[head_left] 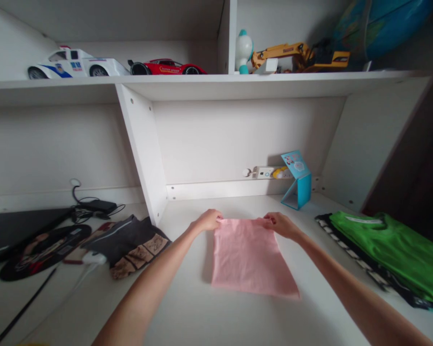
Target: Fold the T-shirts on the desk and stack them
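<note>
While both hands pinch its far edge:
Pink cloth (250,257): flat on the white desk (187,307).
Left hand (207,221): grips the far-left corner.
Right hand (281,224): grips the far-right corner.

Both hands' fingers (219,219) on the far edge of pink cloth (250,257).

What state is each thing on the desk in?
Pink cloth: folded flat, far edge pinched at both corners.
Left hand: fingers shut on cloth corner.
Right hand: fingers shut on other corner.
Green shirt: folded, on a pile.
Dark garment: crumpled.
Laptop: closed.
Blue card: standing upright.
</note>
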A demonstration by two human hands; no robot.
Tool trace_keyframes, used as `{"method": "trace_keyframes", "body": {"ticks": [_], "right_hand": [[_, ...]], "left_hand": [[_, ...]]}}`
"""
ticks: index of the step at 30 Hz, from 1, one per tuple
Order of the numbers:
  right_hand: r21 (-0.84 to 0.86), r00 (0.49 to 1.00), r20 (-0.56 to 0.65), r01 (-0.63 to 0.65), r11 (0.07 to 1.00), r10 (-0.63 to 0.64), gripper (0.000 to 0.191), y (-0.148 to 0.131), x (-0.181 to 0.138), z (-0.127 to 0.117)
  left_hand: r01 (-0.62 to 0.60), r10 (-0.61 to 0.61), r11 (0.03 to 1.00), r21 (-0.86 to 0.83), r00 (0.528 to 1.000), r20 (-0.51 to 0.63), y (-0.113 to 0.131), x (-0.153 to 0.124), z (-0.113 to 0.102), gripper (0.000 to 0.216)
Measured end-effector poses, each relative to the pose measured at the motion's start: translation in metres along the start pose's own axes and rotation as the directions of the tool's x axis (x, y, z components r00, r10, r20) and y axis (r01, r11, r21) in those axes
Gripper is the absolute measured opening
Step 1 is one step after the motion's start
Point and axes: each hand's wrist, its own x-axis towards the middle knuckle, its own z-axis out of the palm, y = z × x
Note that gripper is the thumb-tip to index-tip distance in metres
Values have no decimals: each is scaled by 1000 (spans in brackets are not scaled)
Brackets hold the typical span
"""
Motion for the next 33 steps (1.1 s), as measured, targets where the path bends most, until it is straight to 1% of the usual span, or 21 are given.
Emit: {"method": "trace_keyframes", "body": {"ticks": [2,3,4,6,8,9,10,11,12,13,14,15,17,19,23,25,27,28,31,32,33], "right_hand": [[22,994,-109,18,1000,-16,19,-12,-8,-32],[32,985,-172,41,999,-34,22,-20,-16,-49],[36,966,-247,85,996,-73,24,-29,-26,-64],[10,895,-401,216,976,-194,26,-49,-55,-86],[-39,834,-452,335,941,-316,26,-69,-90,-93],[-49,842,-400,374,926,-361,25,-78,-107,-92],[-36,876,-289,393,919,-386,26,-84,-124,-88],[-4,908,-133,400,916,-397,28,-88,-138,-82],[40,918,32,395,918,-396,31,-89,-149,-75],[86,905,172,379,921,-389,33,-88,-157,-68],[123,887,265,358,926,-378,35,-83,-161,-61],[144,881,300,336,931,-365,35,-75,-162,-54],[122,917,225,310,943,-331,33,-54,-154,-41],[55,941,124,309,949,-314,34,-27,-141,-27],[-25,914,105,397,917,-393,38,17,-130,3],[-101,906,21,422,901,-423,38,24,-138,20],[-240,902,-127,376,895,-412,37,19,-152,39],[-320,900,-211,305,897,-381,37,13,-160,48],[-490,855,-456,-9,872,-247,34,-21,-177,74],[-506,837,-500,-73,859,-223,33,-35,-179,78],[-504,834,-508,-84,860,-216,31,-47,-180,80]], "left_hand": [[-75,74,997,-10,991,-113,15,-3,-24,27],[-130,123,991,-24,973,-195,24,-6,-37,29],[-193,174,980,-41,944,-279,33,-10,-50,29],[-312,260,948,-71,881,-395,47,-21,-70,27],[-364,301,927,-94,868,-395,54,-32,-79,24],[-360,304,927,-105,886,-349,54,-37,-78,23],[-337,297,934,-120,917,-265,51,-42,-75,25],[-296,278,946,-131,951,-140,47,-46,-68,30],[-238,241,963,-123,971,10,42,-49,-60,37],[-178,191,980,-91,969,154,37,-51,-51,45],[-129,136,991,-42,956,262,32,-52,-42,51],[-97,89,995,10,943,320,29,-53,-33,53],[-77,52,995,70,950,307,28,-54,-18,47],[-88,69,994,62,963,261,35,-54,-8,40],[-55,9,990,133,945,326,50,-54,3,36],[-40,-34,973,226,948,316,50,-54,7,38],[-24,-49,955,297,971,236,46,-54,11,41],[-10,-51,950,313,981,187,43,-54,12,42],[33,-61,953,300,995,83,39,-52,15,45],[37,-61,955,293,996,72,41,-52,16,45],[32,-55,958,286,996,71,45,-53,16,44]]}}
